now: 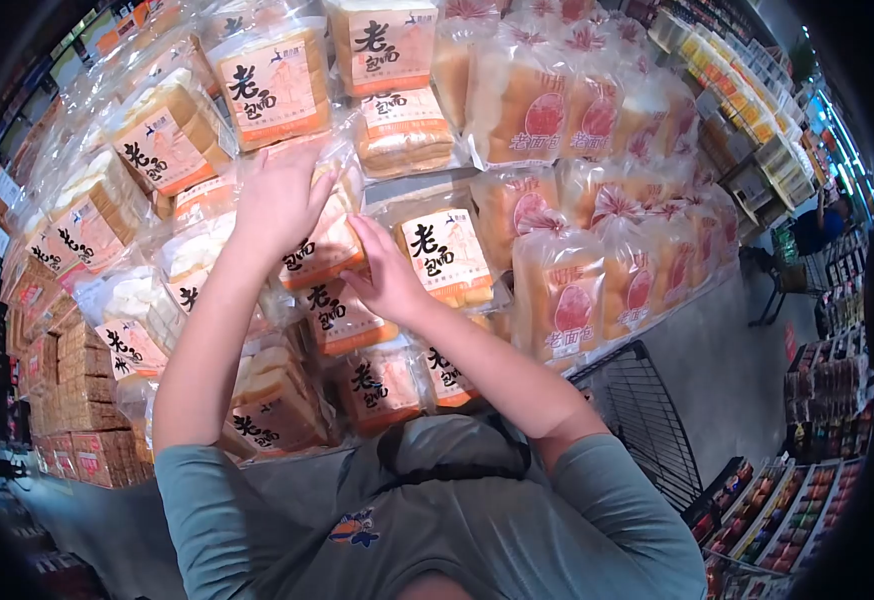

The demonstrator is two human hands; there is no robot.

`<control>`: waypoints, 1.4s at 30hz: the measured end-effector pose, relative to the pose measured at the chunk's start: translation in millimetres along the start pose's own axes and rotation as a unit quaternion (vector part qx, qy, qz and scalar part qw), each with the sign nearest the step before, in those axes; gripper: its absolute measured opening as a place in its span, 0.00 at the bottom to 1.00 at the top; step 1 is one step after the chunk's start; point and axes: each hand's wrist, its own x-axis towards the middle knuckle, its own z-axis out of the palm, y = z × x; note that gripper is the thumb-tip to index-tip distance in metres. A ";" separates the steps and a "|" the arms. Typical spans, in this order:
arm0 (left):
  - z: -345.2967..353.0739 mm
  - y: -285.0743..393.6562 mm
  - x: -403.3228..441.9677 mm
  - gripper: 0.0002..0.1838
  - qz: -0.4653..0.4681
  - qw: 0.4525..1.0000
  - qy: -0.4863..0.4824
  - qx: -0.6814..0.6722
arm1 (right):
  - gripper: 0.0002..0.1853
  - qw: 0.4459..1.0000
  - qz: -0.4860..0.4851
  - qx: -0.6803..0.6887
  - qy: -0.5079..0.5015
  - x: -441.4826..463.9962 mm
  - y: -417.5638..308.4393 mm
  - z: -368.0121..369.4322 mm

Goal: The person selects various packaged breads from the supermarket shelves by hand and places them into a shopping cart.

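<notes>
Both arms are stretched forward from the bottom of the frame, elbows set wide. The left hand point(282, 200) is laid palm down across the upper left of a wrapped bread packet point(332, 238), just left of centre, its fingers directed up the frame and its thumb angled apart. The right hand point(392, 275) is brought in at the packet's right edge, fingers and thumb spread apart there. The packet is touched from both sides; whether it is firmly clamped cannot be told.

Part of the packet's label is covered by the left hand and wrist, and its fingertips are half lost in glare from the plastic. The wire basket point(647, 415) at lower right is partly hidden by the sleeve point(617, 510), and the frame's corners are swallowed by black.

Now the writing: 老面包 is brushed in bold black on the orange-edged label point(445, 250) right of the hands, with a small blue emblem above; the tiny print is too small to be read. On the red-printed bags point(562, 300), at centre right, 老面包 is repeated in red beneath an oval.
</notes>
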 end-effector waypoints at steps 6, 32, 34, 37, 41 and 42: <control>20.1 -1.1 -17.5 0.36 -0.014 1.000 0.010 0.023 | 0.43 1.000 0.010 -0.028 -0.009 4.4 2.2 5.2; 89.2 315.9 -185.4 0.52 0.395 0.720 0.010 -0.570 | 0.10 0.914 0.396 0.071 0.046 -447.0 -22.5 -157.7; 114.1 362.0 -190.0 0.51 0.335 0.738 -0.006 -0.585 | 0.12 0.910 0.403 0.049 0.084 -479.3 -16.8 -164.3; 144.4 426.5 -199.1 0.48 0.298 0.738 -0.120 -0.593 | 0.11 0.893 0.434 0.015 0.120 -524.5 -18.4 -178.3; 177.3 495.3 -201.6 0.40 0.290 0.754 -0.249 -0.534 | 0.10 0.863 0.470 -0.016 0.184 -591.1 -26.2 -201.2; 188.9 509.7 -204.1 0.38 0.308 0.767 -0.274 -0.492 | 0.10 0.847 0.494 -0.023 0.194 -608.6 -28.2 -207.9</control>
